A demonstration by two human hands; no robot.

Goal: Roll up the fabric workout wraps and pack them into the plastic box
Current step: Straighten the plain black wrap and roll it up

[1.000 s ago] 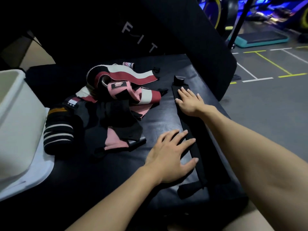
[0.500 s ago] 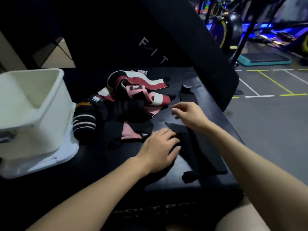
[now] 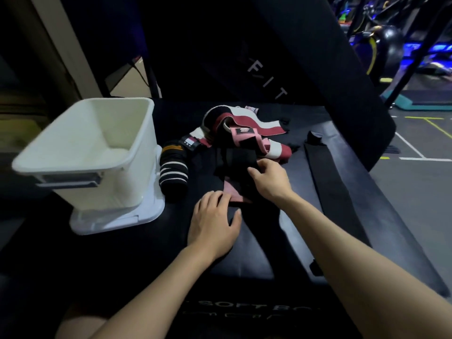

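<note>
A tangled pile of wraps (image 3: 244, 133) in red, white, pink and black lies mid-way across the black padded bench (image 3: 247, 263). My right hand (image 3: 271, 179) reaches into the pile's near side, its fingers curled round a black wrap (image 3: 234, 162). My left hand (image 3: 215, 221) rests flat on dark fabric just in front of a pink wrap end (image 3: 232, 192). A black roll with white stripes (image 3: 173, 172) lies between the pile and the white plastic box (image 3: 137, 133), which stands empty at the left. A long black wrap (image 3: 327, 182) lies flat along the bench's right side.
The box stands on its white lid (image 3: 117, 218). An upright black pad (image 3: 305, 57) printed with "FIT" rises behind the bench. The bench's right edge drops to a grey gym floor (image 3: 420, 192) with painted lines; exercise machines stand far right.
Both hands left the long black wrap on the right and moved left to the pile. My right hand now grips a black wrap there; the view has swung left toward the box.
</note>
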